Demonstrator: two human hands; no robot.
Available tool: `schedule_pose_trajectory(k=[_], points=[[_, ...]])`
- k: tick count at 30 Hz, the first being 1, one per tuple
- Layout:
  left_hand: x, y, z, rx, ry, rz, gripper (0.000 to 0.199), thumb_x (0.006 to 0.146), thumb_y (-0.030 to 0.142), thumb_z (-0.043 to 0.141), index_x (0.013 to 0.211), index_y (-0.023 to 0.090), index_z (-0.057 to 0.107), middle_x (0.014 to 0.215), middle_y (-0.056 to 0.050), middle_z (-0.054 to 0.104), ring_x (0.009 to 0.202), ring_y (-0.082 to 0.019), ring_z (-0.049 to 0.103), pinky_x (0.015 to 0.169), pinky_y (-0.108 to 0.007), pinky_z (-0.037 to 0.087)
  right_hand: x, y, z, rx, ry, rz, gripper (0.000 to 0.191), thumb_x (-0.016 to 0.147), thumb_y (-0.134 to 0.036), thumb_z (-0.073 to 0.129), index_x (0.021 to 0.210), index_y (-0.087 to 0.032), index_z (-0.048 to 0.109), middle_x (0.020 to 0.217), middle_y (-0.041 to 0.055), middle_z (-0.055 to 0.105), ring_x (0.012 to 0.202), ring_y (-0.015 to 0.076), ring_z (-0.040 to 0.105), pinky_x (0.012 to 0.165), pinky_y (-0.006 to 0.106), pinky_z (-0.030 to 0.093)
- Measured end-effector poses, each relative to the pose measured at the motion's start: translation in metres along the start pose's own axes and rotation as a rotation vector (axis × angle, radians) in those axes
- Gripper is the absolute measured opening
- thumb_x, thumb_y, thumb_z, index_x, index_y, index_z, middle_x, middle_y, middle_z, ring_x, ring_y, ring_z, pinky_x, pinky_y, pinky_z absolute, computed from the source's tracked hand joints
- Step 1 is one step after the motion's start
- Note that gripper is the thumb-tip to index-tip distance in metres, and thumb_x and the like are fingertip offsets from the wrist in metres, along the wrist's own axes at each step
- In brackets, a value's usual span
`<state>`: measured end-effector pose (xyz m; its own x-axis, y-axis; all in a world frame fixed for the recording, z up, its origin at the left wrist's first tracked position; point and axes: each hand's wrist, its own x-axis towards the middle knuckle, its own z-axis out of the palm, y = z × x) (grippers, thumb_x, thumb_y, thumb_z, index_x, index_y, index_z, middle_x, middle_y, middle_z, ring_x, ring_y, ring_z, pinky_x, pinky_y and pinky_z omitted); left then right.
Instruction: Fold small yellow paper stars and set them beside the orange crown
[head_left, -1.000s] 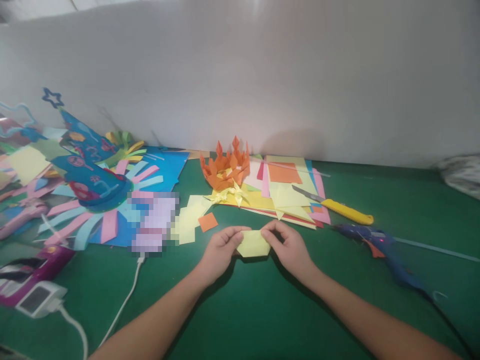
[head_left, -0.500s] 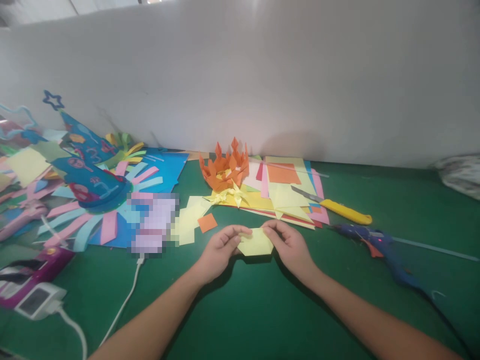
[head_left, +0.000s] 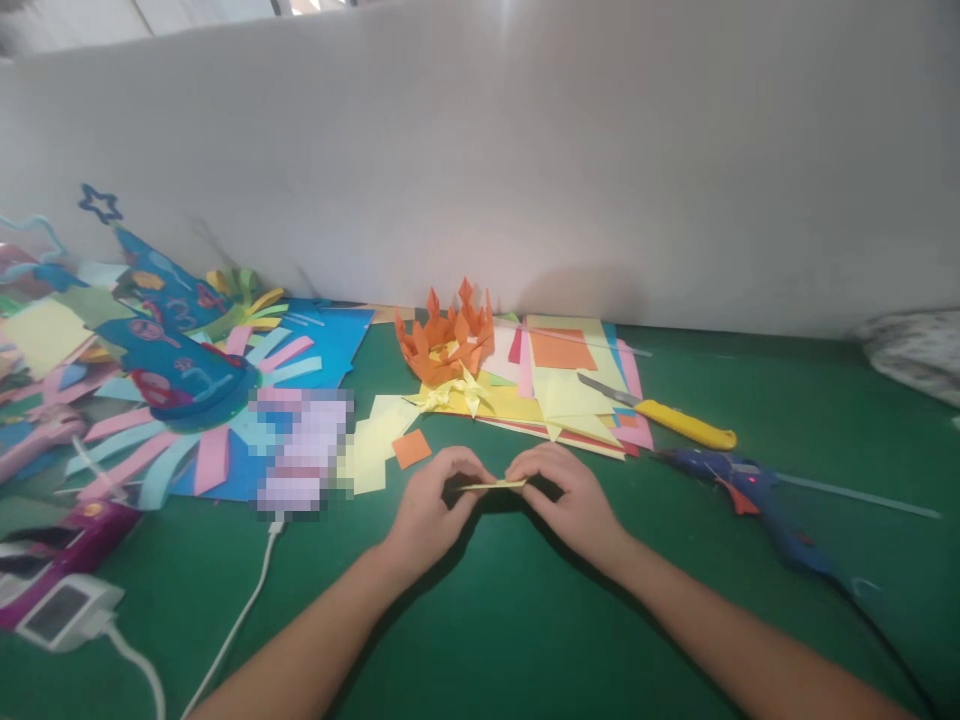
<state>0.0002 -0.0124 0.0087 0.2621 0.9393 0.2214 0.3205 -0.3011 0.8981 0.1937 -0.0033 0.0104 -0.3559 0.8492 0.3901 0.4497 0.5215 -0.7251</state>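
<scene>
Your paper (head_left: pixel 502 485) has tipped edge-on, pinched at either end by your left hand (head_left: pixel 433 508) and right hand (head_left: pixel 576 505), so you work with just its edge showing between them.

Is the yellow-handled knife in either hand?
No, the knife lies beyond the right hand, which pinches the pale yellow paper together with the left hand.
</scene>
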Motion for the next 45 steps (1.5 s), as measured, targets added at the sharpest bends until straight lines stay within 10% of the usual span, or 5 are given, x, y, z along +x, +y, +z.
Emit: schedule_pose_trajectory(k=[10,18,29,45], points=[[0.003,0.011,-0.021,0.34,-0.433,0.302,0.021,0.073,0.01,0.053,0.087,0.018,0.067,0.09,-0.007,0.065,0.085,-0.021,0.057,0.078,-0.033,0.041,-0.001,0.004,-0.002,-0.253,-0.138,-0.137,0.032,0.069,0.003,0.039,0.073,-0.02,0.061,0.084,0.0026,0.066,0.085,0.0198,0.054,0.08,0.039,0.035],[0.005,0.001,-0.017,0.34,-0.394,0.19,0.015,0.084,0.026,0.055,0.08,0.019,0.068,0.087,-0.006,0.063,0.085,-0.019,0.056,0.075,-0.029,0.042,-0.004,-0.004,0.004,-0.284,-0.309,-0.223,0.027,0.089,-0.011,0.041,0.106,-0.019,0.06,0.103,0.0081,0.064,0.094,0.0215,0.054,0.082,0.037,0.042],[0.008,0.001,-0.025,0.385,-0.402,0.121,0.017,0.082,0.033,0.06,0.077,0.017,0.063,0.081,-0.002,0.058,0.077,-0.015,0.055,0.069,-0.025,0.042,0.0,0.002,0.0,-0.435,-0.28,-0.218,0.022,0.092,-0.013,0.042,0.081,-0.017,0.061,0.082,0.0058,0.059,0.082,0.0189,0.048,0.076,0.034,0.038],[0.005,-0.004,-0.021,0.332,-0.346,0.111,0.013,0.084,0.014,0.054,0.075,0.018,0.062,0.095,-0.002,0.057,0.085,-0.012,0.056,0.077,-0.024,0.045,0.003,0.014,-0.005,-0.177,-0.134,0.157,0.019,0.075,-0.001,0.045,0.073,-0.02,0.051,0.077,0.0025,0.054,0.078,0.0192,0.049,0.07,0.033,0.041]])
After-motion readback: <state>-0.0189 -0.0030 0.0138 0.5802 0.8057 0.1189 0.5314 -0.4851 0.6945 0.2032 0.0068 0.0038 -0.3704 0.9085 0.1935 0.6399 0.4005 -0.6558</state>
